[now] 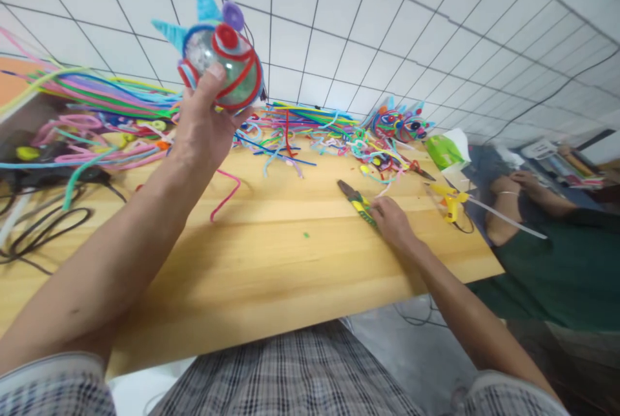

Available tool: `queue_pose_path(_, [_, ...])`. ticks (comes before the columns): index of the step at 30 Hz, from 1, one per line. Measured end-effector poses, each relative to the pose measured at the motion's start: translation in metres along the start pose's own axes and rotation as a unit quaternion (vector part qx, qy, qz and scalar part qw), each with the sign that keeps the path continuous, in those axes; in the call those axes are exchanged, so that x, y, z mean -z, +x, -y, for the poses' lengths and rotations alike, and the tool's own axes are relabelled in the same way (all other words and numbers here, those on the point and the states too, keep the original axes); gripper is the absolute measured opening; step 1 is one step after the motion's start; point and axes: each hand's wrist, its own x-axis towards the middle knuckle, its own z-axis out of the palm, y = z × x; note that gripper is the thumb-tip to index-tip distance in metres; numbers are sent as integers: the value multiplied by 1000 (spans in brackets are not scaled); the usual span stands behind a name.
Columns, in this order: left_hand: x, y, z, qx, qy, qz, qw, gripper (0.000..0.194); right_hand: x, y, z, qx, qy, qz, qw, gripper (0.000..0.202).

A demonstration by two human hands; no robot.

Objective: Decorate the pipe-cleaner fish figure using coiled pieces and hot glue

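Plaid shirt [290,364] nearest; clear ball [245,80] held btwn L fingers [243,117] & thumb [216,72]; R fingers [379,205] gripping pliers [357,201]

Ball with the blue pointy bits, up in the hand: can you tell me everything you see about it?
The ball is round, shiny and see-through, perhaps plastic. Red and blue fuzzy-looking strips curve around it. Two light-blue cones stick out at its upper left, beside a purple disc and a red round piece. The left hand holds it up above the table, thumb across its clear side.
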Motion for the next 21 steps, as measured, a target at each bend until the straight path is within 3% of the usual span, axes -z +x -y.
queue_pose_path(5, [-20,-19,14,35,-8,-17,999,74,-56,64,104,-6,-4,12,1000,12])
queue_pose_path(8, [-37,-36,28,75,0,-26,997,75,-75,100,144,-20,14,19,1000,12])
queue_pose_path(11, [-53,-57,47,129,-13,-16,991,75,-79,114,150,-24,48,17,998,11])
queue_pose_path(16, [-73,-83,81,231,-63,-22,971,71,-76,103,135,-43,77,4,996,16])
queue_pose_path(21, [-79,-87,98,207,-35,-58,976,71,-78,94,145,-37,22,0,999,18])
